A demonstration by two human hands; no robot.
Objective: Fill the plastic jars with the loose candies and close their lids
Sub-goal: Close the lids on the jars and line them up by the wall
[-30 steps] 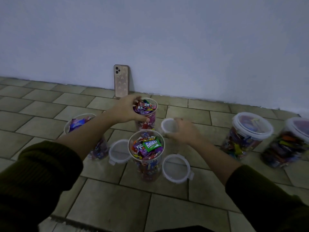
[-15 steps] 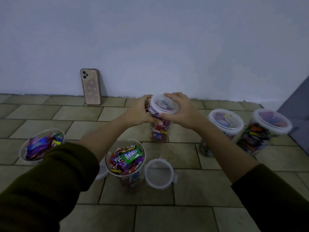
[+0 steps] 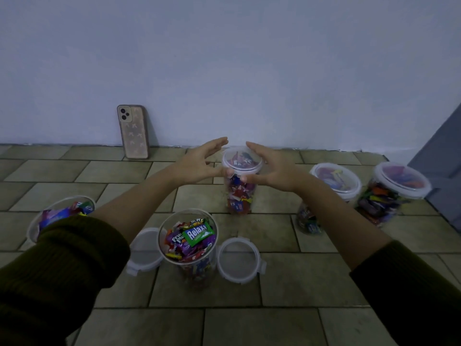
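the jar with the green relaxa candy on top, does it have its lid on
No, the jar with the green Relaxa candy stands open, its candies bare at the rim, and two loose lids lie on the floor on either side of it.

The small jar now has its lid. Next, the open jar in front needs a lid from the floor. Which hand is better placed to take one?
Probably the right hand. The loose lid right of the open jar lies fully clear under that arm. The other lid is partly hidden behind the jar and the left hand's sleeve.
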